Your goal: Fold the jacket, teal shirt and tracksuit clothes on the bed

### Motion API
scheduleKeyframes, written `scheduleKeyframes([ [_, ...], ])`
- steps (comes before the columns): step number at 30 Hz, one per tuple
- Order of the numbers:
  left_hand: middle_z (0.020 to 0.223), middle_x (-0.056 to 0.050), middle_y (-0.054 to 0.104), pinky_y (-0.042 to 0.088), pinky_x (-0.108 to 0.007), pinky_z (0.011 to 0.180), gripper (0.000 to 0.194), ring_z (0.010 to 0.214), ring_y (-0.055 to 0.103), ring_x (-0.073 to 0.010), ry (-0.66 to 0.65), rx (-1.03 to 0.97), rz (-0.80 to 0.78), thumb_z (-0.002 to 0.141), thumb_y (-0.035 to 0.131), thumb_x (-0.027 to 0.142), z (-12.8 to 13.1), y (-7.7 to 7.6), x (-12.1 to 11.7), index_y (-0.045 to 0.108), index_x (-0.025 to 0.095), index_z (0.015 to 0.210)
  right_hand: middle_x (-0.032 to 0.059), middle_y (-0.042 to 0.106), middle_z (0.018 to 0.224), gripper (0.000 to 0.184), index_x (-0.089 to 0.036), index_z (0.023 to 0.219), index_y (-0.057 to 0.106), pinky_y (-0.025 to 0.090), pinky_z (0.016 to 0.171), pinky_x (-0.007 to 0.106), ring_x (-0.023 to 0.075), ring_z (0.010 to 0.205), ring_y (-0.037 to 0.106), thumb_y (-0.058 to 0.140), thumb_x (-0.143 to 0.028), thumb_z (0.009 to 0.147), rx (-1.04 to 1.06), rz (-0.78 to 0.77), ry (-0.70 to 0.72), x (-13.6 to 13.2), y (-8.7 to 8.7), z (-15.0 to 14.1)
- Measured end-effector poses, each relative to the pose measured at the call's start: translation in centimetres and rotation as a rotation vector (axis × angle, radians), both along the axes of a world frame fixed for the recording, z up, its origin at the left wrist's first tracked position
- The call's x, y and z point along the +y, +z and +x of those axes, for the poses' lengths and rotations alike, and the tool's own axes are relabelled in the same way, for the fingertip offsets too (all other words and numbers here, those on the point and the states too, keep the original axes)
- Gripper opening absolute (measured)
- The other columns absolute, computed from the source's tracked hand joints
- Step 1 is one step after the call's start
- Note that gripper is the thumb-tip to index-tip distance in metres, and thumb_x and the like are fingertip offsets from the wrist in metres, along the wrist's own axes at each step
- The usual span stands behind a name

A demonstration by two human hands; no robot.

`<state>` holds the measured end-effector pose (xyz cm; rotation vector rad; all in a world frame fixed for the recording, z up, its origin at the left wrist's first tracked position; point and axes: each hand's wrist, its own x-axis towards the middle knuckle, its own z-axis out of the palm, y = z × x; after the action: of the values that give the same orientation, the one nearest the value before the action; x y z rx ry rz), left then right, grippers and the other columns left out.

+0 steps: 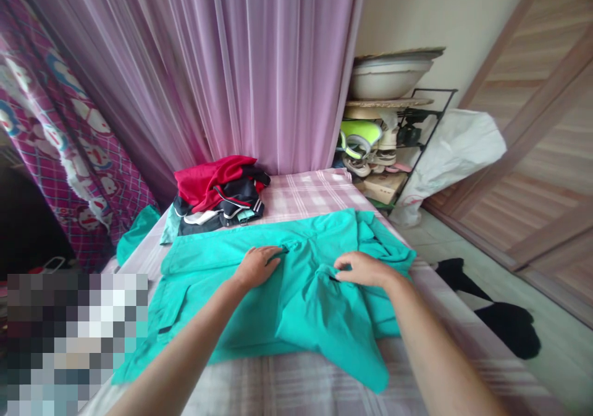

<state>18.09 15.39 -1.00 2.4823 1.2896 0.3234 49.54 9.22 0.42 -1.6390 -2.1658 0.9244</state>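
Note:
A teal jacket [231, 317] lies spread on the plaid cloth, with one sleeve folded over toward me and creases gathered at its middle. My left hand [259, 266] rests on it left of the middle, its fingers closed at a bunched bit of fabric. To the right, my right hand [364, 269] pinches a raised fold of the same jacket between thumb and fingers. The exact grip of the left fingertips is partly hidden.
Behind the jacket sits a pile of red and dark clothes [213, 187] on the plaid cloth [315, 190]. Purple curtains [278, 70] hang at the back. A rack [430, 131] with shoes and a basin stands back right, beside a white bag [458, 150]. Black cloth [504, 323] lies on the floor.

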Motion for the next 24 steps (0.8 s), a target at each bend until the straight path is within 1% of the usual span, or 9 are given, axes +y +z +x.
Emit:
scheduleKeyframes([
  [4,0.132,-0.006,0.067,0.044,-0.038,0.109,0.044,0.122,0.061,-0.0232,-0.015,-0.196,-0.002,0.094,0.048,0.045,1.9,2.3,-1.5,0.064,0.024,0.129,0.0002,0.070,0.074,0.024,-0.020,0.075,0.067,0.048,0.067,0.028,0.0178,0.072,0.062,0.049,-0.034,0.082,0.063,0.126,-0.049,-0.1,1.0,-1.3],
  [7,0.133,-0.007,0.066,0.046,-0.038,0.106,0.056,0.121,0.062,-0.0250,-0.054,-0.290,-0.103,0.087,0.058,0.054,4.4,4.3,-2.9,0.059,0.025,0.135,-0.0005,0.069,0.076,0.025,-0.021,0.077,0.066,0.049,0.070,0.028,0.0170,0.074,0.062,0.051,-0.039,0.085,0.217,0.265,-0.110,-0.4,2.6,-2.2],
  [9,0.128,-0.009,0.069,0.050,-0.038,0.099,0.066,0.116,0.065,-0.0258,-0.041,-0.352,-0.184,0.082,0.066,0.055,6.0,5.1,-3.4,0.055,0.024,0.139,0.0000,0.071,0.079,0.024,-0.022,0.078,0.067,0.050,0.075,0.028,0.0175,0.078,0.064,0.053,-0.040,0.085,0.309,0.370,-0.155,-0.7,3.6,-2.7],
  [11,0.116,-0.010,0.073,0.054,-0.037,0.091,0.062,0.106,0.068,-0.0259,0.007,-0.406,-0.233,0.078,0.071,0.052,7.3,5.4,-3.5,0.061,0.021,0.130,0.0008,0.072,0.081,0.023,-0.023,0.079,0.068,0.051,0.079,0.030,0.0184,0.081,0.065,0.055,-0.041,0.086,0.376,0.452,-0.193,-1.0,4.4,-3.1],
  [14,0.096,-0.008,0.075,0.055,-0.036,0.082,0.043,0.089,0.070,-0.0234,0.083,-0.508,-0.238,0.076,0.073,0.047,7.8,5.5,-2.7,0.070,0.017,0.107,0.0039,0.075,0.093,0.028,-0.023,0.091,0.071,0.053,0.086,0.034,0.0211,0.090,0.068,0.056,-0.046,0.087,0.478,0.503,-0.248,-1.0,4.6,-2.8],
  [16,0.090,-0.005,0.074,0.055,-0.035,0.079,0.041,0.083,0.069,-0.0209,0.115,-0.636,-0.254,0.074,0.074,0.046,7.0,6.1,-1.7,0.070,0.016,0.102,0.0069,0.074,0.106,0.038,-0.023,0.107,0.070,0.054,0.090,0.037,0.0229,0.098,0.068,0.056,-0.053,0.088,0.560,0.483,-0.278,-0.9,4.3,-2.1],
  [18,0.090,-0.004,0.074,0.056,-0.034,0.077,0.050,0.081,0.069,-0.0190,0.151,-0.805,-0.284,0.070,0.076,0.048,5.3,7.4,-0.4,0.067,0.017,0.108,0.0094,0.073,0.113,0.048,-0.023,0.118,0.067,0.055,0.092,0.040,0.0236,0.101,0.069,0.056,-0.058,0.087,0.619,0.428,-0.293,-0.6,3.8,-1.2],
  [21,0.092,-0.003,0.074,0.056,-0.031,0.074,0.067,0.080,0.069,-0.0173,0.274,-1.007,-0.197,0.065,0.079,0.048,1.3,10.0,1.5,0.060,0.017,0.122,0.0104,0.073,0.116,0.053,-0.023,0.121,0.066,0.054,0.094,0.042,0.0243,0.102,0.069,0.054,-0.062,0.087,0.616,0.325,-0.279,-0.4,2.9,-0.3],
  [24,0.089,-0.001,0.073,0.056,-0.027,0.065,0.071,0.074,0.068,-0.0158,0.459,-1.063,-0.092,0.063,0.080,0.044,-3.5,11.9,2.7,0.058,0.020,0.127,0.0089,0.071,0.122,0.051,-0.024,0.118,0.069,0.051,0.100,0.042,0.0258,0.114,0.065,0.050,-0.062,0.089,0.514,0.267,-0.255,-0.1,1.7,-0.1],
])
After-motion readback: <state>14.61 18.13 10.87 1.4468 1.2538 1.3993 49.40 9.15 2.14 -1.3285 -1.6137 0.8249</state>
